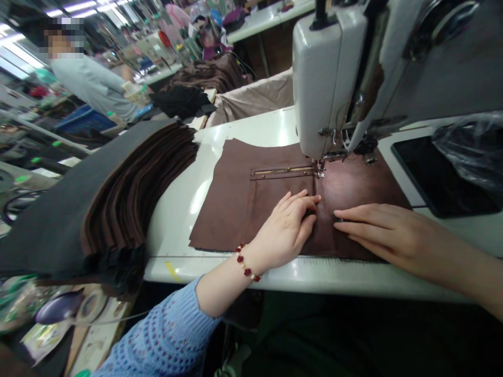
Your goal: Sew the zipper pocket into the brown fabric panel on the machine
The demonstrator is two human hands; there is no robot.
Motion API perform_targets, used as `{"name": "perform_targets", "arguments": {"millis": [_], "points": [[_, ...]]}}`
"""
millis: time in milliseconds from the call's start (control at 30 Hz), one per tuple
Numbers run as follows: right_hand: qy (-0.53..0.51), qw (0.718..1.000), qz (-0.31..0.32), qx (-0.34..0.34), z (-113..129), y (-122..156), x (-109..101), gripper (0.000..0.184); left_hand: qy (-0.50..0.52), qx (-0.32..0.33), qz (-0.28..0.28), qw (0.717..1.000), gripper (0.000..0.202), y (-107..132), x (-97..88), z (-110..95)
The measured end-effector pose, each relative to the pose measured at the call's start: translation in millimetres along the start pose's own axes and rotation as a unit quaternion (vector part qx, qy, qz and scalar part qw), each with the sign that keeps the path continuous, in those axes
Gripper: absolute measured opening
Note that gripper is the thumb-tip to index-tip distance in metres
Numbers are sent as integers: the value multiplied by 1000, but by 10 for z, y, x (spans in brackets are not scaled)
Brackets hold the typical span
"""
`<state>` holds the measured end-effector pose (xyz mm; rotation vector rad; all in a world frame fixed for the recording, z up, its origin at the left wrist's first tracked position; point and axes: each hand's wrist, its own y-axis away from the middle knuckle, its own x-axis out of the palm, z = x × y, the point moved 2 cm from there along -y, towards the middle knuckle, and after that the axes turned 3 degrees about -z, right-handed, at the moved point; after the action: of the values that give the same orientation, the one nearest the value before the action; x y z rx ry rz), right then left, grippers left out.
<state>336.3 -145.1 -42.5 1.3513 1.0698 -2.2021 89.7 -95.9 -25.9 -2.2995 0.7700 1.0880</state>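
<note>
A brown leather panel [223, 204] lies flat on the white machine bed, partly under the sewing machine [322, 89]. Its brass zipper [283, 170] runs along the top of a stitched pocket outline, ending close to the presser foot [321, 172]. My left hand [291, 222] rests on the leather just in front of the foot, fingers stretched forward and pressing nothing but the panel. Over the panel's right part is my right hand [377, 228], its fingers pinched together. A small dark, shiny bit shows between those fingertips; its kind cannot be made out.
Left of the panel, a thick stack of dark leather pieces [118, 193] overhangs the table. A black phone [440, 178] and clear plastic wrap [475, 152] lie at right. A roll of tape [92, 306] sits below left. A person in grey [92, 84] works behind.
</note>
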Motion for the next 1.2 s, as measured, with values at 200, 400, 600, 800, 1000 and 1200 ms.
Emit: {"name": "perform_targets", "arguments": {"millis": [200, 400, 600, 800, 1000, 1200], "points": [[-2, 999, -31, 30, -12, -50, -4, 24, 2, -3, 3, 1000, 22, 5, -2, -1], [-2, 1000, -22, 3, 45, -79, 14, 23, 5, 3, -2, 1000, 22, 0, 2, 5], [12, 999, -32, 14, 89, -112, 36, 22, -23, 17, 9, 1000, 28, 19, 4, 11], [6, 999, -38, 22, 68, -83, 39, 22, -73, 52, 18, 996, 41, 44, 42, 32], [-1, 999, 6, -35, -63, 98, 12, 40, -85, 61, 18, 994, 47, 46, 55, 42], [2, 999, 8, -53, -78, 119, 16, 47, -87, 59, 22, 994, 50, 43, 40, 24]]}}
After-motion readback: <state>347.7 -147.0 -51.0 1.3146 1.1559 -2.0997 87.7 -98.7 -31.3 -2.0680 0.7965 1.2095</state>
